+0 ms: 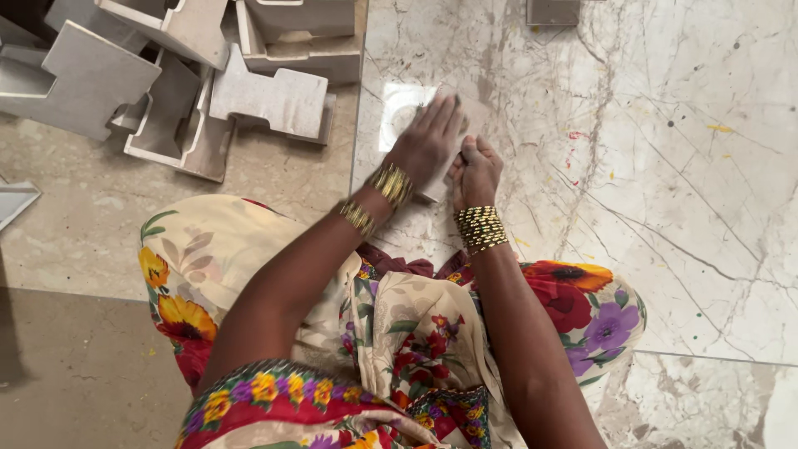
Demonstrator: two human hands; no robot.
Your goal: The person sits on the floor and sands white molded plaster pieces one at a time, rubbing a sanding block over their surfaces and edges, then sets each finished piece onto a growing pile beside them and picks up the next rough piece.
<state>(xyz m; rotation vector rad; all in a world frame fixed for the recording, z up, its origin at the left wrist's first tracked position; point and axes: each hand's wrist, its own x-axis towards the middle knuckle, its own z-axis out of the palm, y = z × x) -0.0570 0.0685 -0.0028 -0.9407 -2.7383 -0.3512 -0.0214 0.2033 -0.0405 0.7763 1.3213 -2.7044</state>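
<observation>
We look down from head height: a person in a floral cream-and-red garment crouches over a polished beige marble floor w/ dark veins. The left hand lies flat, fingers together & stretched out, pressing down on a small pale stone tile piece, which rests on the marble just beside a bright glare patch. The right hand sits just beside the left, fingers curled in at the piece's near edge; whether it actually pinches the piece we cannot tell, as the fingertips are hidden. Gold bangles stack on the right wrist, w/ more gold bangles on the left wrist. Upper left, a heap of cut grey-beige stone pieces w/ notched, stepped outlines lies on a duller tan floor slab, well apart from both hands. Top edge: one more small square stone offcut
</observation>
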